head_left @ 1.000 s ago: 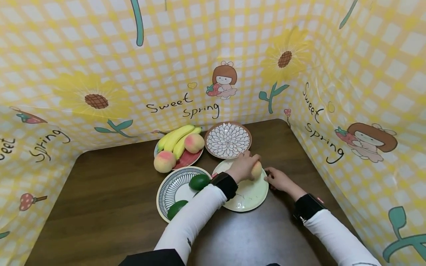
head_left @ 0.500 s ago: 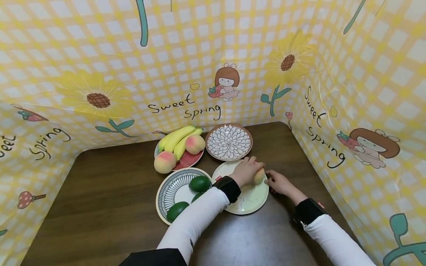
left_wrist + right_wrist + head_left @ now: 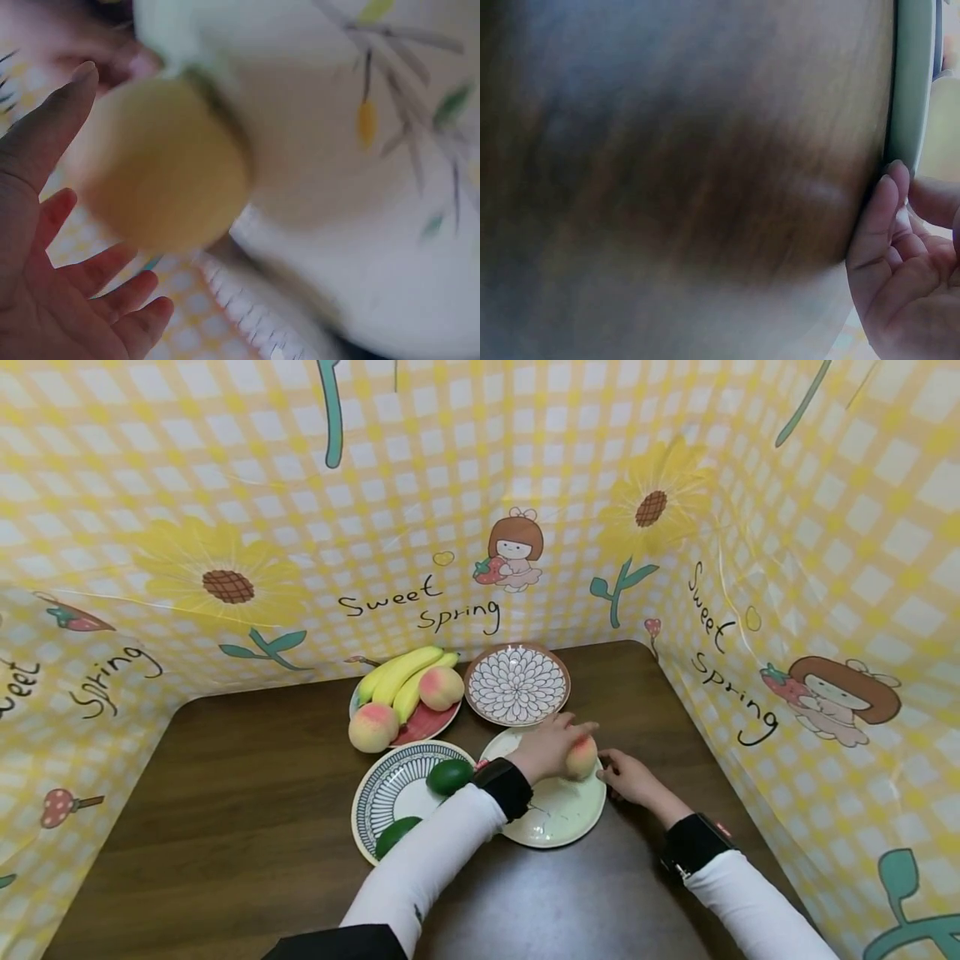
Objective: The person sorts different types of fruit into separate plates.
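A pale green plate [image 3: 562, 817] lies at the table's middle right, with a peach [image 3: 582, 760] on it near the right rim. My left hand [image 3: 550, 748] reaches across the plate beside this peach. In the left wrist view its fingers [image 3: 139, 296] are spread and loosely extended, with the thumb pointing up, next to the yellow-orange peach [image 3: 165, 165]. My right hand [image 3: 632, 778] is at the plate's right edge. The right wrist view shows its thumb and fingertips [image 3: 889, 191] pinching the plate's rim [image 3: 913, 82].
Left of the green plate, a blue-patterned plate [image 3: 367, 802] bears green avocados [image 3: 450, 776], partly covered by my left sleeve [image 3: 431, 852]. Behind it, a plate [image 3: 426, 725] holds bananas [image 3: 401, 672] and two peaches [image 3: 373, 727]. A brown-rimmed petal-patterned plate [image 3: 517, 683] stands at the back.
My left hand has loosened its fingers from the peach and drawn slightly left, so more of the peach shows. My right hand has stayed at the rim.
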`<action>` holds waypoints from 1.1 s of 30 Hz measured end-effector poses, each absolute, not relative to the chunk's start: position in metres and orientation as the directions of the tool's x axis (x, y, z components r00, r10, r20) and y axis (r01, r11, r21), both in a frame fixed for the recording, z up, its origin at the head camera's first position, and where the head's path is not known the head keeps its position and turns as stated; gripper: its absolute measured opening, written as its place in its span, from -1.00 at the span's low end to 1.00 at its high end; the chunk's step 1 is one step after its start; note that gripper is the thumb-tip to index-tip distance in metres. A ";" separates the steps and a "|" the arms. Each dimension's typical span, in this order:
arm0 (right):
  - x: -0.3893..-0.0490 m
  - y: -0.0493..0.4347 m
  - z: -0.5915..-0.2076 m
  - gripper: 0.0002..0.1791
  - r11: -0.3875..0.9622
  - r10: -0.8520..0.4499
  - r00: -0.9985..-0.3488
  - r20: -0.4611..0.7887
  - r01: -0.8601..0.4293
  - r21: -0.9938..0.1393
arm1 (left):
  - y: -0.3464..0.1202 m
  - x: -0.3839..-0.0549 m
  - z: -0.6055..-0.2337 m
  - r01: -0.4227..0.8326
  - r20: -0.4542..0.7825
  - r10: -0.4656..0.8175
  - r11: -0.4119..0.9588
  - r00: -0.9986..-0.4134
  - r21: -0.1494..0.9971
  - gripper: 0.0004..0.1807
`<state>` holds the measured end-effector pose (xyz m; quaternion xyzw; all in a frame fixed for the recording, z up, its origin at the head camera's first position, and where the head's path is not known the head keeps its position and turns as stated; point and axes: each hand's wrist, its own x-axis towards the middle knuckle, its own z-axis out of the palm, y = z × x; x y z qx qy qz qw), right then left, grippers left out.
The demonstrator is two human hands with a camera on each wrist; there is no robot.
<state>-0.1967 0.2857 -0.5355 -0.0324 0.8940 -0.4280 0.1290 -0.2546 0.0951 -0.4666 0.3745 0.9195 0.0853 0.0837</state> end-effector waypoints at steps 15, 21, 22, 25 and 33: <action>-0.198 0.286 -0.539 -0.50 0.645 -0.159 -0.966 -0.205 0.056 -0.762 | -0.113 -0.309 -0.384 0.308 -0.140 0.377 0.882 -0.916 0.358 0.05; -0.197 0.283 -0.539 -0.50 0.639 -0.167 -0.963 -0.210 0.056 -0.767 | -0.172 -0.315 -0.403 0.185 -0.266 0.286 0.919 -0.921 0.348 0.00; -0.197 0.283 -0.538 -0.50 0.638 -0.165 -0.964 -0.209 0.057 -0.768 | -0.176 -0.315 -0.408 0.178 -0.270 0.281 0.920 -0.921 0.349 -0.01; -0.197 0.282 -0.537 -0.51 0.642 -0.161 -0.965 -0.205 0.056 -0.765 | -0.182 -0.316 -0.422 0.165 -0.260 0.269 0.918 -0.927 0.360 -0.01; -0.197 0.283 -0.537 -0.51 0.649 -0.151 -0.966 -0.210 0.064 -0.758 | -0.175 -0.321 -0.445 0.144 -0.270 0.247 0.926 -0.931 0.348 0.01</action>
